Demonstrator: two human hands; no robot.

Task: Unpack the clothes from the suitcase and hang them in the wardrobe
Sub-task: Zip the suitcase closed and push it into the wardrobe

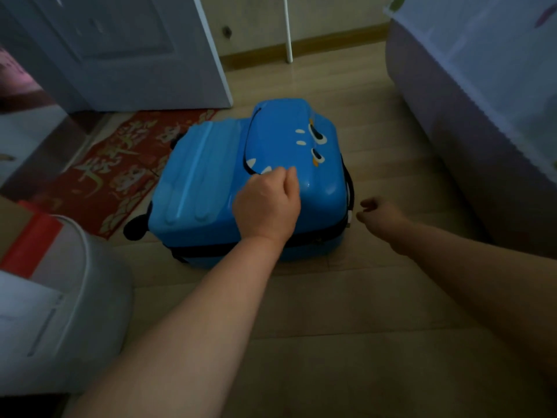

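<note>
Bin [69, 282]: white and rounded, at the lower-left edge; what kind of thing it is cannot be told.
Mat [120, 164]: red with pale lettering, flat on the floor [331, 312], its edge running under the suitcase's left side.
Door [126, 55]: white and panelled, behind the mat; whether it belongs to the wardrobe cannot be told.
Suitcase [199, 182]: blue hard shell with a cartoon face, lying flat on the floor at centre, lid down. No clothes are visible, so unpacking has probably not begun.
Left hand [266, 206]: rests on the lid with fingers curled under; nothing shows in its grip. It seems well placed to steady the shell, and pressing straight down should stop the case sliding on the smooth boards.
Zip [316, 241]: dark band around the near side and the right corner, apparently fully closed. Opening it is probably the step in hand. The pull should be run along the seam line and eased round the corners, not tugged outward.
Right hand [378, 211]: just beside the right corner, fingers loosely curled and holding nothing, with no clear contact with the case. It should pinch the pull tab first.
Bed [452, 131]: lilac-skirted, along the right edge, well apart from the case, leaving room for the lid to swing open.
</note>
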